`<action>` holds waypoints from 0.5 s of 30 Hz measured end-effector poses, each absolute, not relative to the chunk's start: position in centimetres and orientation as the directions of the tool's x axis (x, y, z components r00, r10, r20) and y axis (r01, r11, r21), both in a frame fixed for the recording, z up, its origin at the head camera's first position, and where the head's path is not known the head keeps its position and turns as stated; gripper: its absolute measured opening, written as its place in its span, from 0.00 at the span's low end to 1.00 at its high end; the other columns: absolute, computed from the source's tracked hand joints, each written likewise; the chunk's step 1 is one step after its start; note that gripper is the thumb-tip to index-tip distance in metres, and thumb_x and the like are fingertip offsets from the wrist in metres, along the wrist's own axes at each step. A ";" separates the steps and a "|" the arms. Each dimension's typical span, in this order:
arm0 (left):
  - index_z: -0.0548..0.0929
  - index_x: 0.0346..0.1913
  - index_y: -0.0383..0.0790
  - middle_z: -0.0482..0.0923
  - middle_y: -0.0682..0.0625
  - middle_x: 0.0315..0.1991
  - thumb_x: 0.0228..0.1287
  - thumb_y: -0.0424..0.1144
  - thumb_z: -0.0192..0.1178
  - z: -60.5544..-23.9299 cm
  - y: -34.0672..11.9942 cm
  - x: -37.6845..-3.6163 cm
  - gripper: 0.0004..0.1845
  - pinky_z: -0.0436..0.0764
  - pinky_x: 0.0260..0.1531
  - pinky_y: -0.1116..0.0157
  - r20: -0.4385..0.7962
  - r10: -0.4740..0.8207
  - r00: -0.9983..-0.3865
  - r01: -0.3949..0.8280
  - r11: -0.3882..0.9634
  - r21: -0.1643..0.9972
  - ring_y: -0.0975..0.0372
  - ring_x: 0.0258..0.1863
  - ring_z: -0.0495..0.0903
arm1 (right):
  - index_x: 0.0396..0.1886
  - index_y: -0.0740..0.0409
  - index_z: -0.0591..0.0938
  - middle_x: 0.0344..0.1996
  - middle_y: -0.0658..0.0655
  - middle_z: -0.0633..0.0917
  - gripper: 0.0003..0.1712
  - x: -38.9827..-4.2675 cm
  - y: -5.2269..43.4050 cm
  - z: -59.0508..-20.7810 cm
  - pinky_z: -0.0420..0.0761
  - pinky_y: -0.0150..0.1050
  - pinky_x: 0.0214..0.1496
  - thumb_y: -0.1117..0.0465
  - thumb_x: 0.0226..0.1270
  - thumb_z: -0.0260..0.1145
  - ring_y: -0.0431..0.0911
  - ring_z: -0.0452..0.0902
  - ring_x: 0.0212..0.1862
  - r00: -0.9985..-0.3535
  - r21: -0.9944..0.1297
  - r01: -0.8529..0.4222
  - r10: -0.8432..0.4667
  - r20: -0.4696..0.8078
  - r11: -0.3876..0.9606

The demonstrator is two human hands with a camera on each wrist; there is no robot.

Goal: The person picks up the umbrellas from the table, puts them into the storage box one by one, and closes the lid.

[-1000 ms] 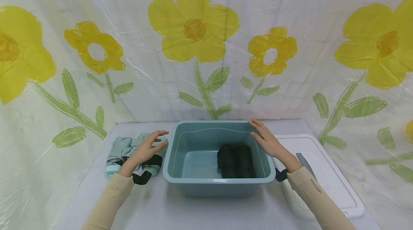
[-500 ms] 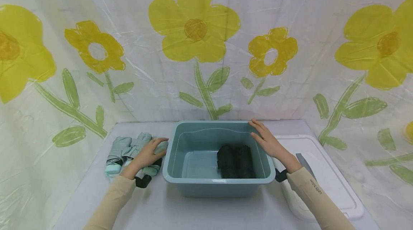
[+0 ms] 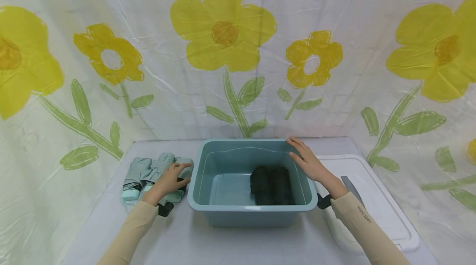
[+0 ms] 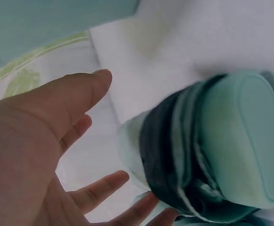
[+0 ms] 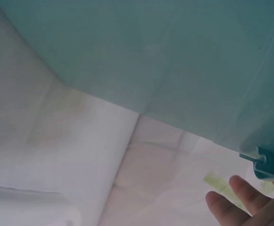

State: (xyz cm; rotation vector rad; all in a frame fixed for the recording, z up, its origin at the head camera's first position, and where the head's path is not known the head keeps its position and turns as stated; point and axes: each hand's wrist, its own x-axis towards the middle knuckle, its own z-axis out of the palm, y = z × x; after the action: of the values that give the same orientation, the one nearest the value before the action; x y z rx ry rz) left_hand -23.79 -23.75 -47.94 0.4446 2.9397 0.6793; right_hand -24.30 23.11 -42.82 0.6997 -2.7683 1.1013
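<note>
My left hand [image 3: 169,180] hovers over the rightmost of several teal folded umbrellas [image 3: 184,162], thumb and fingers spread apart. In the left wrist view this umbrella [image 4: 236,141] shows a mint handle end and a dark band around its fabric. Fingertips overlap its lower edge there; contact is uncertain. My right hand [image 3: 306,164] rests at the back right corner of a blue-green plastic tub [image 3: 253,208], its fingers fairly straight along the rim. Two of its fingers [image 5: 243,193] show outside the tub wall in the right wrist view. Two black rolled bundles [image 3: 271,186] lie inside the tub, on the right.
More teal umbrellas [image 3: 137,172] lie left of the tub on the white-covered table [image 3: 253,246]. To the right is a white lid [image 3: 386,211], partly behind the right forearm, with a grey strip [image 3: 351,186] on it. A flower-printed curtain [image 3: 167,104] hangs behind.
My left hand has lowered and shifted slightly over the rightmost umbrella, uncovering more of its top. My right hand and the tub have stayed put.
</note>
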 end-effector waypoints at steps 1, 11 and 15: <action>0.66 0.65 0.42 0.58 0.25 0.60 0.62 0.47 0.60 -48.1 -23.8 -23.9 0.30 0.67 0.44 0.33 -0.037 0.289 -0.956 0.247 0.870 0.427 0.27 0.55 0.59 | 0.71 0.60 0.56 0.71 0.64 0.52 0.29 -24.3 23.1 -42.8 0.49 0.66 0.64 0.56 0.75 0.46 0.63 0.45 0.70 -0.893 -0.632 -0.442 -0.384 0.237 0.637; 0.66 0.65 0.43 0.49 0.20 0.62 0.58 0.46 0.64 -49.6 -23.6 -24.6 0.33 0.64 0.45 0.30 -0.127 0.184 -0.975 0.131 0.930 0.344 0.21 0.56 0.53 | 0.71 0.60 0.56 0.71 0.64 0.52 0.28 -24.4 23.1 -42.9 0.48 0.67 0.64 0.59 0.74 0.47 0.63 0.45 0.70 -0.890 -0.626 -0.447 -0.388 0.238 0.639; 0.67 0.64 0.43 0.50 0.18 0.60 0.56 0.44 0.65 -49.6 -23.1 -24.8 0.33 0.67 0.43 0.31 -0.116 0.185 -0.976 0.142 0.941 0.306 0.22 0.53 0.57 | 0.71 0.60 0.56 0.71 0.64 0.52 0.29 -24.3 23.1 -42.8 0.48 0.66 0.64 0.58 0.75 0.46 0.62 0.45 0.71 -0.889 -0.625 -0.450 -0.390 0.242 0.638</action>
State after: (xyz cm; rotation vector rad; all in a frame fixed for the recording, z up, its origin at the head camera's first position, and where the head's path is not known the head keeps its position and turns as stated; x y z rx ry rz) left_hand -24.75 -23.13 -49.64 0.2496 2.9539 0.4497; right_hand -24.32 23.12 -42.80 0.7104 -2.7661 1.0919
